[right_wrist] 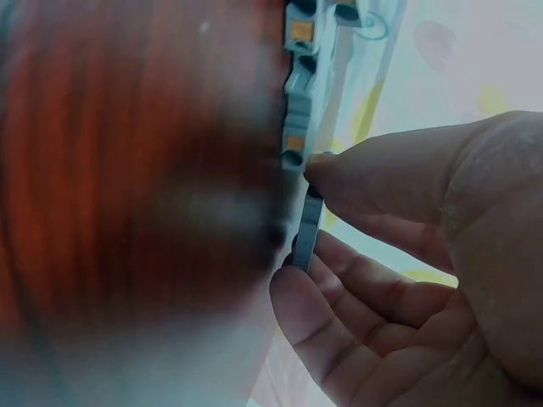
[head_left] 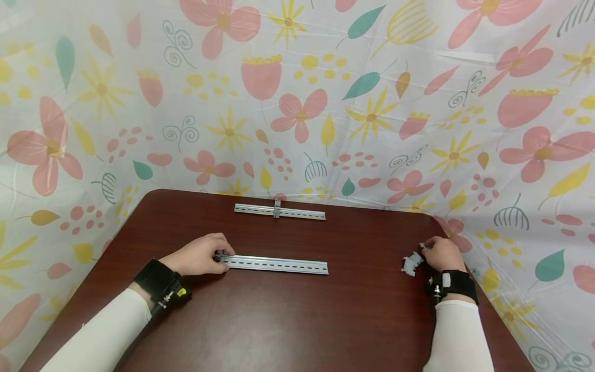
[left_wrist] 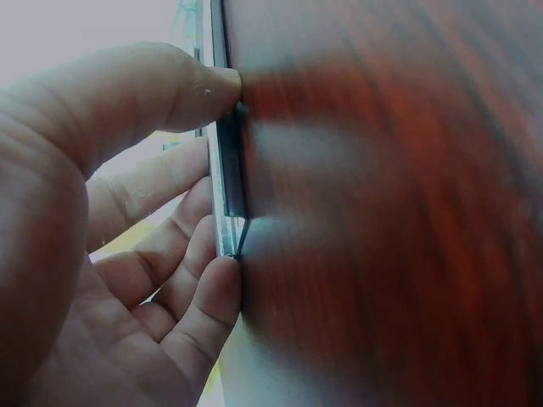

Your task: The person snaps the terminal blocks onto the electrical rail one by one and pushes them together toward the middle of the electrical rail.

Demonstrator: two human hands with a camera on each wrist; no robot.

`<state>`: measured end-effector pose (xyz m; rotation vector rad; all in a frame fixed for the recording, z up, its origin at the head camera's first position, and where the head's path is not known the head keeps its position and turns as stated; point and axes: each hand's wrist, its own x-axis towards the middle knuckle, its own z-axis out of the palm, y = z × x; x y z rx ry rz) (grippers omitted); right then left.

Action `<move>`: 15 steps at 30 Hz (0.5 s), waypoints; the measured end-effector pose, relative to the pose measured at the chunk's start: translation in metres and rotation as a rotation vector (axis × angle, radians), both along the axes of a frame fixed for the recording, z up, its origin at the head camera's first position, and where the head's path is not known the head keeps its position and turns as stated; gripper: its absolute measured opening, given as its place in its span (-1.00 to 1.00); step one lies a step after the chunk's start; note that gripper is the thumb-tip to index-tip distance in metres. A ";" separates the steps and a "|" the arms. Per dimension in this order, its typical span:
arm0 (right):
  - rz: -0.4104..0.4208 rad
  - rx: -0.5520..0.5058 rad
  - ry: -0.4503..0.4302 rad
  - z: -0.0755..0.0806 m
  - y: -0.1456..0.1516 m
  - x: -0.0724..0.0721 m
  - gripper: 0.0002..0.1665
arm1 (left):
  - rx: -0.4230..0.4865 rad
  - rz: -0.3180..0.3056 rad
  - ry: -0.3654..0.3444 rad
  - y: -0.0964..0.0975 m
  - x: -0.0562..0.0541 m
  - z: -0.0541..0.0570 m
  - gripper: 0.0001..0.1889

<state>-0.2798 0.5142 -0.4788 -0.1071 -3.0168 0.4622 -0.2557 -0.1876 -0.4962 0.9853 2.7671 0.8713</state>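
Observation:
Near the table's middle lies a slotted metal DIN rail (head_left: pixel 279 265). Its left end is gripped by my left hand (head_left: pixel 200 256), thumb along the near edge and fingers at the far one. A small dark piece shows at that end, partly hidden by the fingers. Over at the right side, my right hand (head_left: pixel 443 254) pinches a thin grey terminal block (right_wrist: pixel 309 227) between thumb and fingers. Several more grey terminal blocks (head_left: pixel 411 263) lie in a small cluster just left of that hand.
Farther back, a second DIN rail (head_left: pixel 302 214) carries a grey clip-on piece (head_left: pixel 277 209) near its middle. The dark wooden table (head_left: pixel 297 320) ends at a flower-patterned curtain (head_left: pixel 297 170) behind and along both sides.

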 end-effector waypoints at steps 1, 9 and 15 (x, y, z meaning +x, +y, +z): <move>-0.001 -0.004 0.001 0.001 -0.002 0.000 -0.58 | 0.000 0.000 -0.001 0.000 0.000 0.000 -0.75; 0.042 -0.043 0.065 0.007 -0.019 -0.005 -0.58 | 0.001 0.000 -0.001 0.000 0.000 0.000 -0.75; 0.064 -0.075 0.081 0.010 -0.037 -0.009 -0.62 | 0.006 -0.002 -0.007 0.000 0.002 0.001 -0.76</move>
